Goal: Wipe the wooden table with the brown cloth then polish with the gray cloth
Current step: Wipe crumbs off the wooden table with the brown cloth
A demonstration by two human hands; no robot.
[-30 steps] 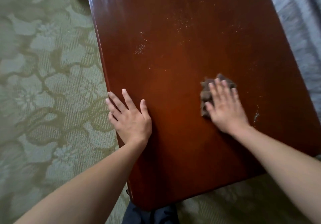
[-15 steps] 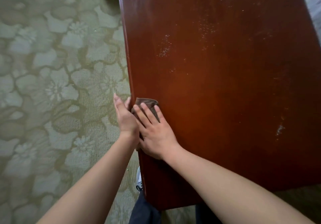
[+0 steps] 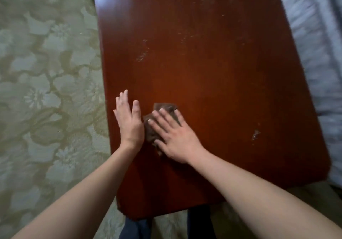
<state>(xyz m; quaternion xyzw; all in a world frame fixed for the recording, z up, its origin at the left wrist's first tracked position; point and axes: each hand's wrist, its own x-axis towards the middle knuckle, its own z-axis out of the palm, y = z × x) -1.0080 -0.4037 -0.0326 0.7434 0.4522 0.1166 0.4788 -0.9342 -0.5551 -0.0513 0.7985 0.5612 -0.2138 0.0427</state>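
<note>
Seen from above, over the person's shoulders. A pale green carpet (image 3: 46, 90) with a leaf-and-flower pattern fills the left side and shows again below the near end of the table. The table (image 3: 212, 72), glossy red-brown wood, runs from the near edge away to the top, with a bright glare at its far left corner. Pale grey rippled fabric (image 3: 314, 62) lies along the table's right side.

Two bare forearms reach in from below: the left forearm (image 3: 88, 188) over the carpet and the table's left edge, and the right forearm (image 3: 249, 192) over its near right corner. Dark trousers (image 3: 136, 228) show under the near edge.

The left hand (image 3: 129, 122) stands on its outer edge on the tabletop near the left edge, fingers straight and together, thumb pointing away, palm facing the cloth and holding nothing. Whether it touches the cloth cannot be told.

The right hand (image 3: 177, 136) lies flat, fingers (image 3: 157, 117) straight and spread, pressing the cloth to the wood.

The cloth (image 3: 150, 131), brown and crumpled, sits on the near left part of the tabletop, mostly under the right hand, just beside the left palm.

Pale dust (image 3: 142, 57) speckles the middle and far tabletop. A small whitish smear (image 3: 255, 134) lies near the right edge.
</note>
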